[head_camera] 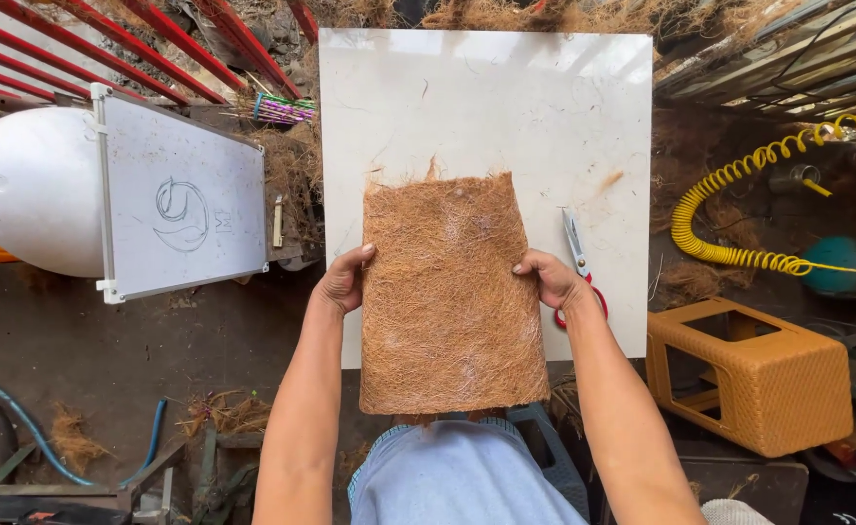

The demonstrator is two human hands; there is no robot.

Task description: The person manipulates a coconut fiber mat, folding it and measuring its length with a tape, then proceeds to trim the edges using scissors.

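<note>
One sheet of brown coir fibre mat (447, 297) is held up over the near edge of a single white slab (486, 107), and the two hands grip it by its long sides: the left hand (342, 282) is curled round the mat's left edge with its fingertips folded onto the front face, and the right hand (550, 280) pinches the right edge the same way, thumb behind and fingers over the front. The mat lies between the hands, touching both, its upper part in front of the slab and its lower edge hanging past the slab's near edge, above the person's light blue garment. One pair of scissors (577, 262) with red handles rests on the slab just beside the mat's right edge, partly hidden behind the right hand. Left of the slab stands one small whiteboard (183, 199) with a looped drawing on it, leaning against one white rounded tank (29, 190). Right of the slab, well apart from the mat, lie one coiled yellow air hose (739, 209) and one orange woven stool (754, 374) tipped on its side.
</note>
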